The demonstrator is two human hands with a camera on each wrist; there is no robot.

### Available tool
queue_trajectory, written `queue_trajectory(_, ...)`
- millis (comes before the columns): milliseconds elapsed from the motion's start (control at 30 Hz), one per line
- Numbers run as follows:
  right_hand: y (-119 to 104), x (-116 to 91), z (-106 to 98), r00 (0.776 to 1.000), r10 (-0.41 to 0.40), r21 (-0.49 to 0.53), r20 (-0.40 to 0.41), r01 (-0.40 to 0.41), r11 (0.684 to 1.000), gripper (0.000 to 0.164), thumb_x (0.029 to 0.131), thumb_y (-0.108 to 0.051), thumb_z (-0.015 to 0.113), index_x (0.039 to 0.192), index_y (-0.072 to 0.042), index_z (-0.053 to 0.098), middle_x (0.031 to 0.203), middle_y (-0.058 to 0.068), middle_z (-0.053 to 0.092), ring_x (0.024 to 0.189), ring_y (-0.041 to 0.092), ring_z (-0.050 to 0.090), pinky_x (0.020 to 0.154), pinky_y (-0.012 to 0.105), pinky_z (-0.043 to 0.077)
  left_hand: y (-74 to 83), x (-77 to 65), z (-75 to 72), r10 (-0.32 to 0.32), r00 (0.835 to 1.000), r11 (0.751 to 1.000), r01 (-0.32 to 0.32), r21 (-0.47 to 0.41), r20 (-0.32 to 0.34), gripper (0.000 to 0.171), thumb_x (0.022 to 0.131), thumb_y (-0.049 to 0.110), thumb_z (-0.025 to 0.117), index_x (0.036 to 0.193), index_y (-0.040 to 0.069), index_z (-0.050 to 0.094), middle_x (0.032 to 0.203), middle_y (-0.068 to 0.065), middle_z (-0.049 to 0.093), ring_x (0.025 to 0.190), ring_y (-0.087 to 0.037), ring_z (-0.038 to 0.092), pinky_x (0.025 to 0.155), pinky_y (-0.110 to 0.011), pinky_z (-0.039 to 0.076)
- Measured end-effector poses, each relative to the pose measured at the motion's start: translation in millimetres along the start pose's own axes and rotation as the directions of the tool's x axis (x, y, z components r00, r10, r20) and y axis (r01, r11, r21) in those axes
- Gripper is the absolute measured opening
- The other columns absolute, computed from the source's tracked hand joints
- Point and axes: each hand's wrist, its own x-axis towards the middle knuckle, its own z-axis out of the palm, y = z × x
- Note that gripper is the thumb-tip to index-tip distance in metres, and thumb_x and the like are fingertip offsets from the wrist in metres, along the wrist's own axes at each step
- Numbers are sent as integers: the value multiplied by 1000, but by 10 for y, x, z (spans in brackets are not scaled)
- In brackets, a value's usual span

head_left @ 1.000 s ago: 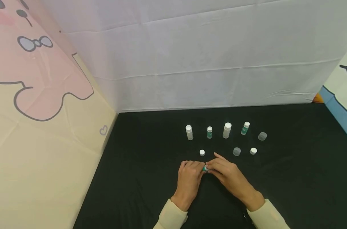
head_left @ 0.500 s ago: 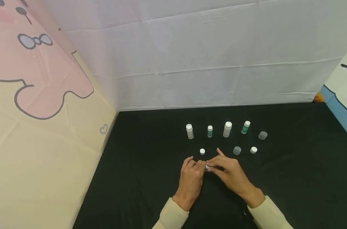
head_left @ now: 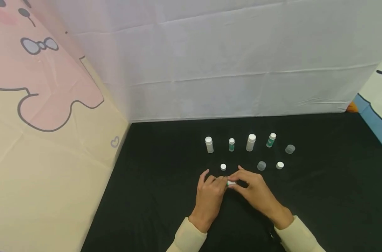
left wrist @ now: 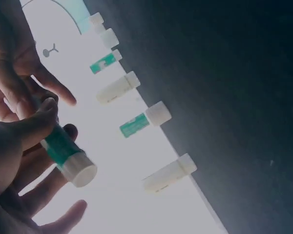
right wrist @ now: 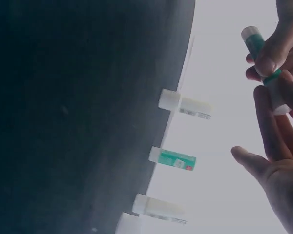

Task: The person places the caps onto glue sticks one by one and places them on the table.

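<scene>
My left hand (head_left: 209,197) grips a green-labelled glue stick (left wrist: 61,146) by its body, thumb laid along the label. The little finger of that hand is raised. From the other side my right hand (head_left: 255,190) pinches the white end (right wrist: 277,100) of the same stick between thumb and fingers, its other fingers spread. In the head view the stick lies roughly sideways between the two hands, mostly hidden by fingers. A small white cap (head_left: 223,167) lies on the black cloth just beyond the hands.
Beyond stand two white tubes (head_left: 209,145) (head_left: 250,142) and two green-labelled glue sticks (head_left: 231,145) (head_left: 271,140). Clear cups (head_left: 261,166) (head_left: 290,149) and another white cap (head_left: 279,165) are to the right. A white cloth wall (head_left: 194,94) borders the black tabletop (head_left: 159,157).
More of the stick's white end shows between the hands than half a second ago. The left hand's little finger has lifted outward, and the right hand has shifted slightly.
</scene>
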Motion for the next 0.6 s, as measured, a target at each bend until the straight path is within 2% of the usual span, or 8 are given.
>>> queue_trajectory(200, 5, 5, -1, 991, -125, -105, 39, 129, 986, 41, 67, 10, 92, 101, -4, 75, 99, 2, 76, 92, 20, 75, 117, 27, 41, -43, -19, -12, -63, 998, 998, 63, -15, 31, 22, 83, 19, 91, 102, 15, 82, 100, 5, 79, 89, -14, 72, 102, -51, 55)
queue_trajectory(333, 20, 15, -15, 985, -161, -132, 69, 169, 977, 43, 67, 9, 92, 105, -3, 76, 103, 4, 76, 97, 23, 74, 118, 30, 41, -56, -19, 7, -81, 996, 997, 80, 7, 42, 24, 82, 23, 93, 103, 17, 82, 101, 5, 78, 89, -15, 72, 101, -51, 56)
queue_trajectory(367, 24, 15, -16, 984, -163, -138, 77, 173, 975, 40, 70, 6, 92, 106, -2, 76, 104, 4, 76, 99, 24, 74, 119, 30, 40, -59, -21, 9, -83, 996, 997, 82, 12, 44, 25, 82, 23, 93, 103, 17, 82, 101, 5, 78, 89, -15, 72, 100, -51, 56)
queue_trajectory(400, 28, 15, -18, 982, -167, -144, 83, 178, 973, 31, 78, -2, 90, 106, -2, 76, 105, 5, 76, 100, 24, 74, 120, 30, 39, -62, -24, 15, -83, 996, 996, 82, 18, 45, 25, 82, 23, 94, 103, 18, 82, 101, 5, 78, 89, -15, 72, 100, -51, 57)
queue_trajectory(467, 38, 13, -19, 980, -176, -155, 89, 188, 970, 22, 93, -19, 80, 106, -2, 77, 107, 7, 77, 101, 26, 74, 122, 27, 34, -71, -32, 29, -88, 995, 996, 87, 22, 49, 25, 83, 24, 93, 104, 18, 82, 102, 5, 77, 89, -15, 72, 100, -51, 56)
queue_trajectory(533, 49, 14, -21, 977, -193, -163, 90, 206, 965, 36, 103, -34, 63, 106, -1, 77, 108, 9, 77, 102, 28, 74, 124, 24, 30, -83, -37, 38, -99, 994, 995, 98, 24, 56, 25, 83, 24, 92, 105, 18, 82, 102, 6, 77, 90, -14, 72, 100, -50, 56)
queue_trajectory(600, 58, 19, -24, 972, -219, -165, 87, 231, 959, 53, 107, -43, 46, 105, 0, 78, 109, 11, 77, 102, 31, 74, 125, 22, 26, -101, -42, 44, -110, 992, 994, 108, 30, 60, 24, 84, 25, 91, 106, 18, 83, 101, 6, 77, 90, -14, 72, 100, -50, 56)
